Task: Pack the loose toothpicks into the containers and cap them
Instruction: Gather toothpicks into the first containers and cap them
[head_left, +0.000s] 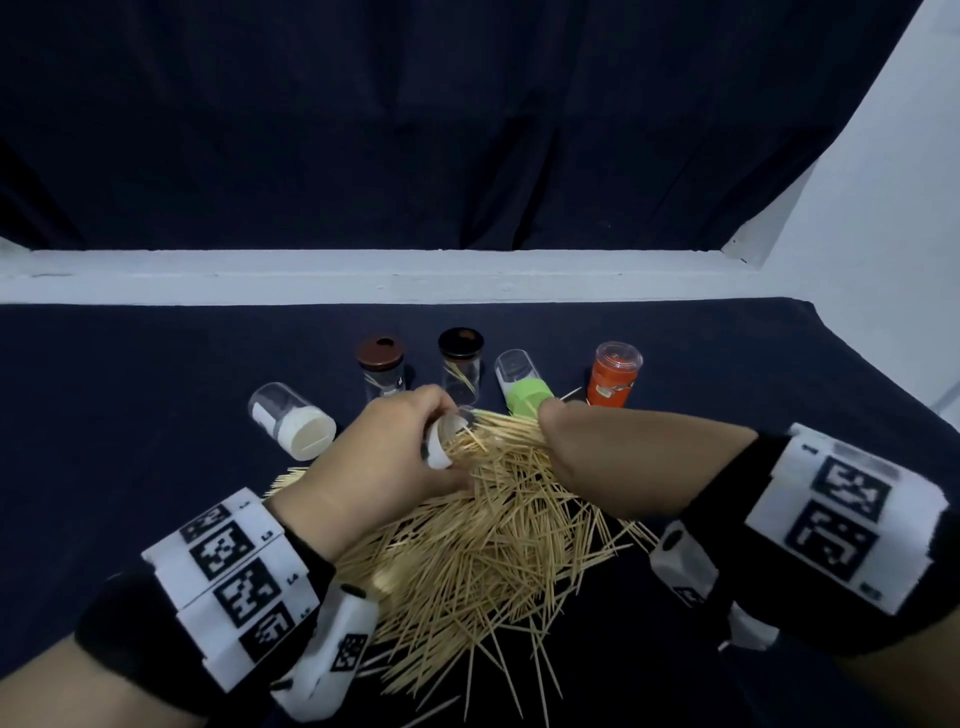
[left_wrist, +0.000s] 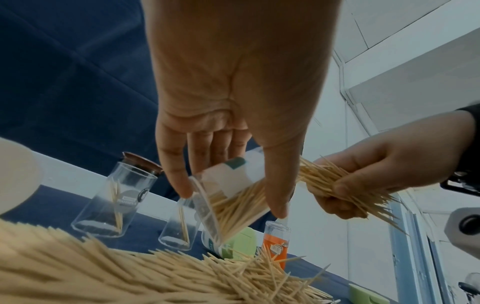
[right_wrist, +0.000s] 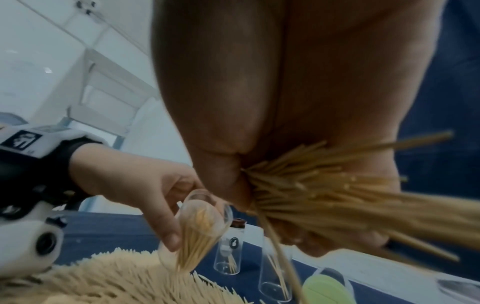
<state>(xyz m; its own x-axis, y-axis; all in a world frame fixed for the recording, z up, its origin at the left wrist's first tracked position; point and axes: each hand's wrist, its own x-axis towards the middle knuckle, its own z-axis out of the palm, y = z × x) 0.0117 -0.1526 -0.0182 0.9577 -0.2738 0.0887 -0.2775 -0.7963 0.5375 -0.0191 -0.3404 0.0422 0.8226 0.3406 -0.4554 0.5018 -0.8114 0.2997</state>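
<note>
Left hand fingers clamped on clear container, tilted above toothpick pile on table. Right hand fingers clamped on toothpick bundle, tips at container mouth. Risks: splayed bundle snagging rim, sticks spilling back onto pile; tilted container dumping contents.

head: high, looking forward-down at toothpick pile
left wrist: low, close, looks along palm, upward
right wrist: same, mirrored
shared: pile, green container
</note>
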